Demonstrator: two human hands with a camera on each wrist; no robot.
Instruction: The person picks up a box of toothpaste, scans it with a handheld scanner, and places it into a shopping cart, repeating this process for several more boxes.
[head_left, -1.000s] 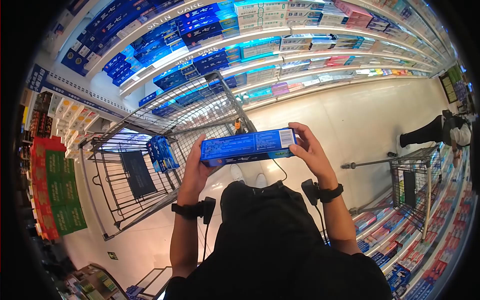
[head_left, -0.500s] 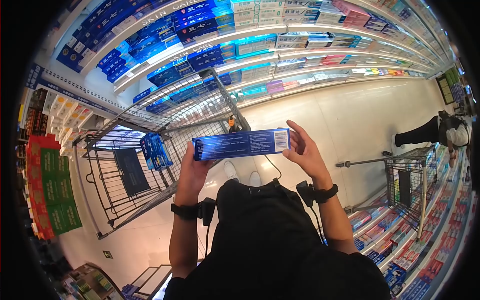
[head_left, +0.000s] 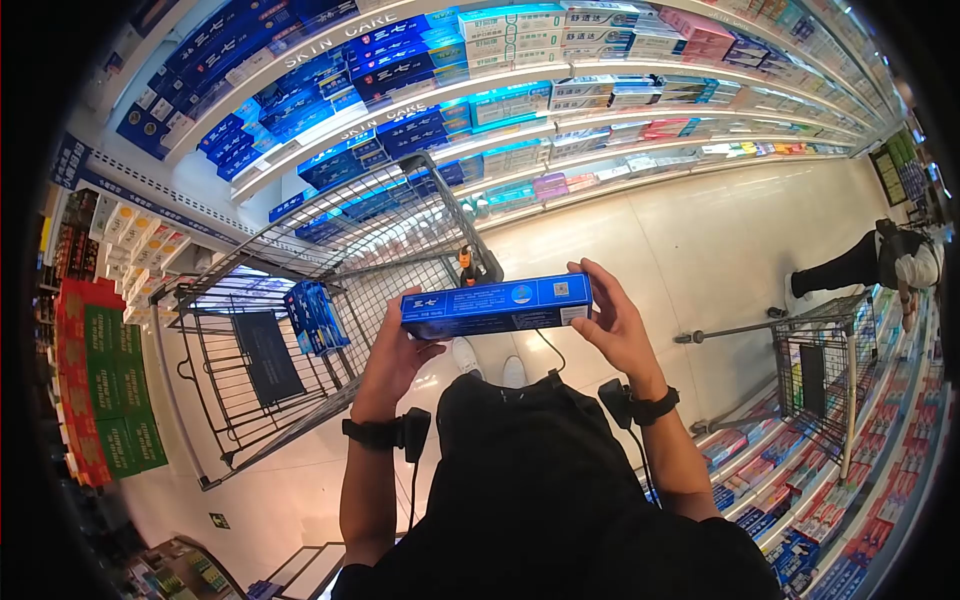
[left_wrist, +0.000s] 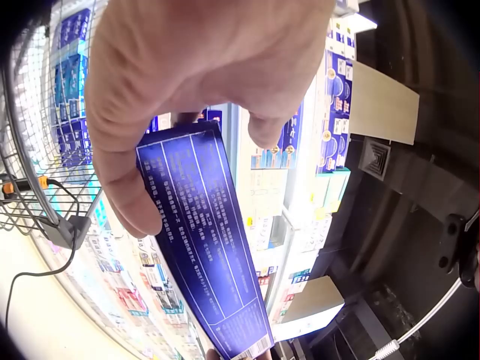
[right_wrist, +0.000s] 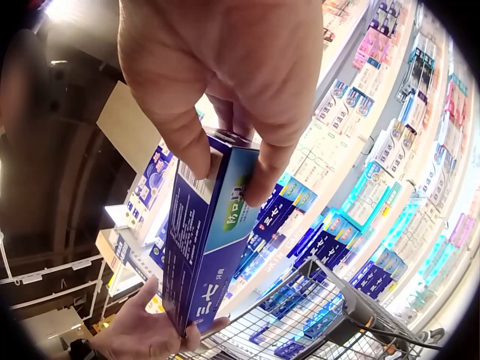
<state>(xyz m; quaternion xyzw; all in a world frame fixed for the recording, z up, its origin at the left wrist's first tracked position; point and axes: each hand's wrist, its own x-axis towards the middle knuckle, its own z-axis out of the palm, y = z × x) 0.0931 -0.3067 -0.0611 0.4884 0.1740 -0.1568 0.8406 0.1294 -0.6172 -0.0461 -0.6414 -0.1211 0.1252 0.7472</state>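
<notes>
A long blue toothpaste box is held level in front of the body, between both hands. My left hand grips its left end, fingers beneath and along the side. At the right end my right hand pinches the box between thumb and fingers. In the left wrist view, white print covers the dark blue face of the toothpaste box. The right wrist view shows a light blue end section with a green patch on the toothpaste box, right by the pinching fingers.
A wire shopping cart stands ahead on the left, with a blue package in it. Shelves of boxed toothpaste run along the far side. Another cart and a person are at the right.
The toothpaste box has been turned about its long axis: the printed face with the barcode has rolled away from the head view, and a face with a square code now shows. Both hands keep its ends.
</notes>
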